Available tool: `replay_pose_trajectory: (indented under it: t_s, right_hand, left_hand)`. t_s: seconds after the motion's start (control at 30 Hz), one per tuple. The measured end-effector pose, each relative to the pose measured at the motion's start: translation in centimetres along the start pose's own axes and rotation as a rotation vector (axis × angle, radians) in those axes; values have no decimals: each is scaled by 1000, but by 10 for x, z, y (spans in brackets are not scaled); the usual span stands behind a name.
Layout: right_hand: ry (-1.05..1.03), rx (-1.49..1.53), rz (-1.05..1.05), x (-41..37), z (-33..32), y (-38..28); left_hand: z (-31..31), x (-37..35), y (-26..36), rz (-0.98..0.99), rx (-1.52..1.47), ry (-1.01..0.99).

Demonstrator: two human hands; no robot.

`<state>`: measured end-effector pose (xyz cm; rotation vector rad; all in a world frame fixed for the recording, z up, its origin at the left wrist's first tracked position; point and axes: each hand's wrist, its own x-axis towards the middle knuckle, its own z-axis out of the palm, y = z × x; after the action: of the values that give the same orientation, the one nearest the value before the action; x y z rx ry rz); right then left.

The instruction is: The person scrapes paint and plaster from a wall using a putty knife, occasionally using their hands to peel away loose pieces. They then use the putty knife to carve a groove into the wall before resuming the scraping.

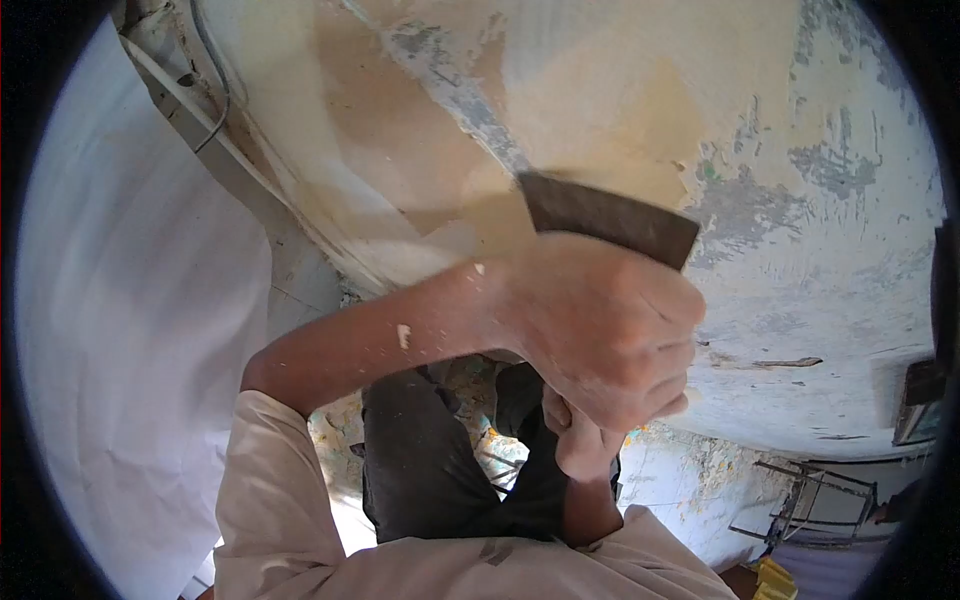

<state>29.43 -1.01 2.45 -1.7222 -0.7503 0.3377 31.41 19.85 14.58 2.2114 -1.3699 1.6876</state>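
My left hand (pixel 615 335) is closed in a fist around a scraper, its handle hidden inside the grip. The wide, dark metal blade (pixel 610 215) of the scraper sticks out beyond the knuckles, against or very near the wall (pixel 600 90). Close below and partly behind the left hand, my right hand (pixel 585 445) is closed at the handle end; most of its fingers are hidden. Flakes and dust cling to my left forearm. Around the blade the wall has peeling cream and tan paint, with grey bare patches (pixel 745 210).
A large white sheet (pixel 140 330) hangs on the left, beside a pipe and cable (pixel 215 130) along the wall. My legs (pixel 420 450) are below, over a floor with debris. At lower right stands a dark metal frame (pixel 815 505); a dark-framed object (pixel 918 400) sits at the right edge.
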Motion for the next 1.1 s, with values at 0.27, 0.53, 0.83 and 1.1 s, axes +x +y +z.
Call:
replay_pose_trajectory:
  t_s: [0.27,0.53,0.83,1.1]
  right_hand:
    - [67,63,15,-2,-2,-2]
    - [45,-15,-10,2,-8,4]
    - [-139,-294,140,-20,-27,30]
    - [28,-33,-150,8,-13,0]
  left_hand:
    - [8,3,3,-10,-9,-1]
    - [16,4,6,-7,-7,-24]
    - [13,7,1,-17,14,-5]
    - [16,11,-1,-25,56,21]
